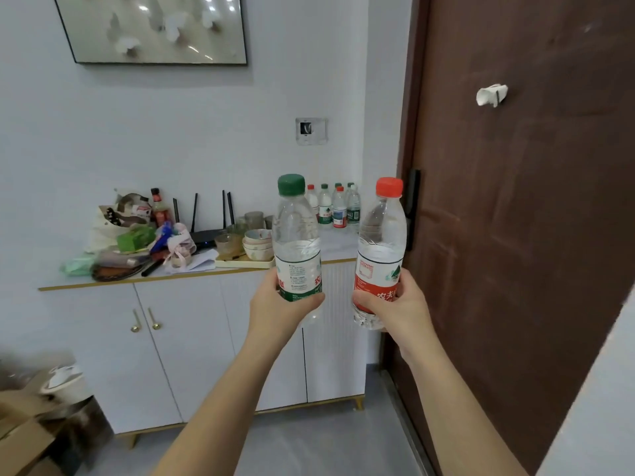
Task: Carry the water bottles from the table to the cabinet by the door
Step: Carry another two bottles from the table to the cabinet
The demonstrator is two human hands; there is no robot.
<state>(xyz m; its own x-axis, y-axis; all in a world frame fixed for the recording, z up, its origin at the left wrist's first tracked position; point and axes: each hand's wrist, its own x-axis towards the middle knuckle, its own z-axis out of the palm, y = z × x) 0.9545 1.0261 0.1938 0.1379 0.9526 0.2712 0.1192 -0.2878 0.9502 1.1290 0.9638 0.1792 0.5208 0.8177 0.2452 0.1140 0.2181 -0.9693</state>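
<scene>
While both hands are loaded, the step in hand reads as the carry leg, near its end.

Left hand (275,304): fingers and thumb curled round the lower label of the green-capped bottle (297,242), which is upright and part full. Right hand (395,304): same wrap, low on the red-capped bottle (379,242), also upright and part full. The two bottles are side by side, apart and not touching. Both are in the air in front of the cabinet (206,338), toward its right end.

Outward:
- At the right back corner of the cabinet top, a cluster of bottles (335,207) already stands by the wall, red and green caps mixed.
- There is a bare patch of top in front of that cluster.
- Left of it are stacked bowls (257,243) on a tray (240,263), glassware, and a router (206,233) with its antennas up.
- A pile of bags and clutter sits at the cabinet's left end.
- A brown door (515,235) stands right of the cabinet.

Judgement: neither of these two is placed yet. The next move calls for closing in, taking both bases over the cabinet's front edge, and setting them upright on the bare patch. The right bottle likely goes down first, nearest the cluster.

The gap is tight, and a nudge could topple the standing bottles or clip the bowls. Each grip should let go only once its base sits flat.

The table is out of view, so how many bottles remain can't be told.
</scene>
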